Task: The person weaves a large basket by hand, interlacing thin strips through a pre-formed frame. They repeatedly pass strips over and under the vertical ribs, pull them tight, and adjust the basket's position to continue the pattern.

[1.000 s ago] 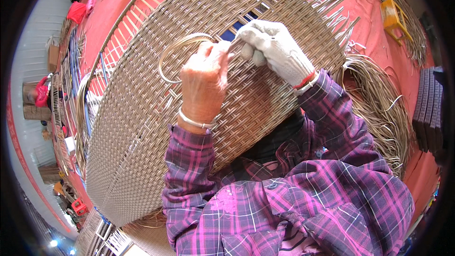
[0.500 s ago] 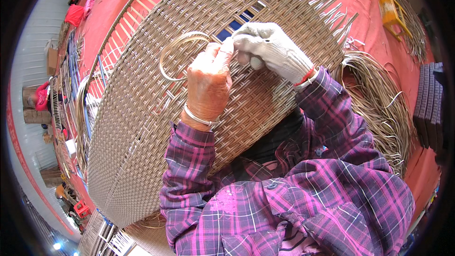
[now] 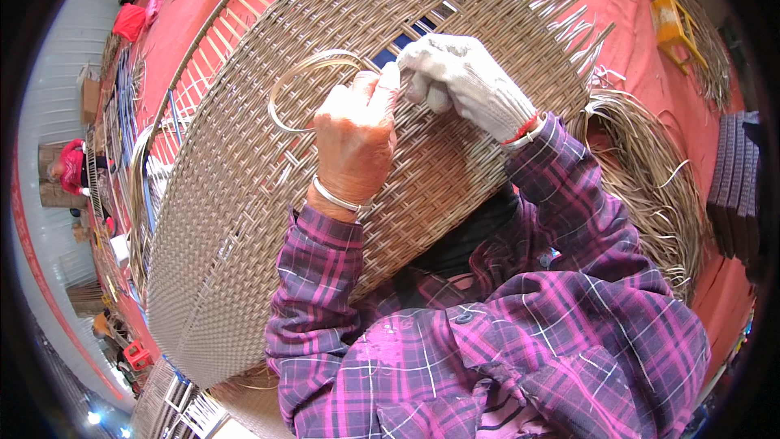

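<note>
A large brown woven wicker panel [image 3: 244, 195] slants across in front of me, with a narrow unwoven gap [image 3: 406, 36] showing dark blue behind it. My left hand [image 3: 354, 138], bare, is closed in a pinch over the panel just below that gap. From its fingers loops a coiled wicker strand [image 3: 280, 97], pale and flat. My right hand [image 3: 467, 81], in a white knit glove, is closed beside the left fingertips at the gap's lower edge. Its fingers curl inward, and what lies in them is hidden.
A thick bundle of loose strands [image 3: 642, 171] lies to the right on red floor cloth [image 3: 617, 20]. Farther off stand a yellow stool [image 3: 676, 28] and stacked grey pieces [image 3: 735, 187]. Loose strand ends [image 3: 569, 12] stick out at the panel's far right. Another person [image 3: 73, 164] is at far left.
My left hand has shifted slightly left, and the strand loop with it. The gloved fingers have turned a little and curled. The person at far left shows more now.
</note>
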A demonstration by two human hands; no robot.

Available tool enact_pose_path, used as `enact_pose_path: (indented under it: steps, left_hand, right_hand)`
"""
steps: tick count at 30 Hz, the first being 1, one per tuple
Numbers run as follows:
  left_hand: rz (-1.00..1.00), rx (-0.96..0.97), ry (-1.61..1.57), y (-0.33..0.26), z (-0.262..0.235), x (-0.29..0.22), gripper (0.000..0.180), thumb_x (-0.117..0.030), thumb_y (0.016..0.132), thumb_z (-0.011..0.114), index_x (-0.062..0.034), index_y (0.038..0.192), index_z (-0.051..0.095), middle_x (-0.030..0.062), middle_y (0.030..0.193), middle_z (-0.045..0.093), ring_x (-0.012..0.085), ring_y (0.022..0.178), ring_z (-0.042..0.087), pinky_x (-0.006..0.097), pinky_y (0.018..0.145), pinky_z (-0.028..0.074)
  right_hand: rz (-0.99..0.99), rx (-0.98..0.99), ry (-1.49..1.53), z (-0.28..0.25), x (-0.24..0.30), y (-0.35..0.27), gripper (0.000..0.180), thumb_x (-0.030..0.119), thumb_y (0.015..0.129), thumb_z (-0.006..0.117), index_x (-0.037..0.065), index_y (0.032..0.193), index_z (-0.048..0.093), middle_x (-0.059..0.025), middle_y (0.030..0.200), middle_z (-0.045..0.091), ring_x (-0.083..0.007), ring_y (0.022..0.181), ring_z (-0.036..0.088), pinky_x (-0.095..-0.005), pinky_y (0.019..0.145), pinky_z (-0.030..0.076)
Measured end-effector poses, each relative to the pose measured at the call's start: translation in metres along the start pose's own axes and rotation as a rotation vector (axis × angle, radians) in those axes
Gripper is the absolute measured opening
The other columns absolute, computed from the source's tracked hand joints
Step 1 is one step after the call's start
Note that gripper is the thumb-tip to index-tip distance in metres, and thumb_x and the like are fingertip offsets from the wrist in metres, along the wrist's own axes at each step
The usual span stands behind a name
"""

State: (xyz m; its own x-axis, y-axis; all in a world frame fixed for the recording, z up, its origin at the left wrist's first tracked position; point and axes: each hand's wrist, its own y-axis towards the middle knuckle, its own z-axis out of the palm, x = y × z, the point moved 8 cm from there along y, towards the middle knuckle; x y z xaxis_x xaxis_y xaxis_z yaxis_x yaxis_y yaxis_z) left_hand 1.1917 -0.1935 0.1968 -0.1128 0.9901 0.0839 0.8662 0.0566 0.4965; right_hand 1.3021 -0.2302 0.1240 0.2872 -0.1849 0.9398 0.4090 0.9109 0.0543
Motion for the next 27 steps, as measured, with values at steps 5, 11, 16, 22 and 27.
enact_pose_path:
  steps: [5,11,16,22,27]
  left_hand:
    - [-0.065,-0.014,-0.175,-0.013,-0.003,0.005,0.016,-0.003,0.086,0.063,-0.0045,0.101,0.066,0.0133,0.087,0.064,0.0324,0.069,0.064,0.038,0.059,0.051]
    - [0.043,-0.084,-0.018,-0.025,-0.023,0.0,0.025,-0.005,0.079,0.069,-0.0083,0.104,0.068,0.0075,0.086,0.066,0.0259,0.075,0.062,0.037,0.064,0.049]
    - [0.044,-0.099,0.006,-0.024,-0.025,-0.001,0.036,-0.002,0.074,0.065,-0.0095,0.109,0.068,0.0073,0.093,0.066,0.0267,0.074,0.062,0.037,0.064,0.051]
    - [0.042,-0.084,-0.041,-0.024,-0.021,0.002,0.034,0.0,0.074,0.064,-0.0087,0.107,0.069,0.0079,0.092,0.067,0.0275,0.072,0.062,0.036,0.061,0.051]
    - [0.092,-0.175,-0.041,-0.023,-0.029,0.0,0.029,-0.003,0.076,0.067,-0.009,0.104,0.07,0.0041,0.089,0.066,0.0246,0.069,0.06,0.034,0.061,0.049]
  right_hand:
    - [0.033,-0.027,-0.152,0.018,-0.002,-0.012,0.023,0.025,0.096,0.058,0.004,0.092,0.067,0.0011,0.069,0.06,-0.0035,0.054,0.049,-0.0187,0.05,0.038]
    - [0.069,-0.088,-0.166,0.03,-0.005,-0.017,0.026,0.031,0.096,0.055,0.007,0.092,0.066,0.0062,0.063,0.054,-0.0002,0.047,0.039,-0.0176,0.039,0.025]
    - [0.077,-0.062,-0.106,0.028,-0.009,-0.015,0.027,0.033,0.096,0.055,0.01,0.085,0.064,0.0043,0.065,0.058,-0.0007,0.048,0.043,-0.0166,0.04,0.026]
    - [0.068,-0.073,-0.043,0.033,-0.014,-0.014,0.027,0.033,0.097,0.054,0.011,0.088,0.065,0.0034,0.065,0.058,-0.0015,0.05,0.044,-0.0169,0.041,0.027]
    - [0.076,-0.011,-0.022,0.032,-0.008,-0.013,0.03,0.032,0.097,0.053,0.008,0.086,0.065,0.0011,0.064,0.059,-0.0032,0.048,0.044,-0.0183,0.041,0.028]
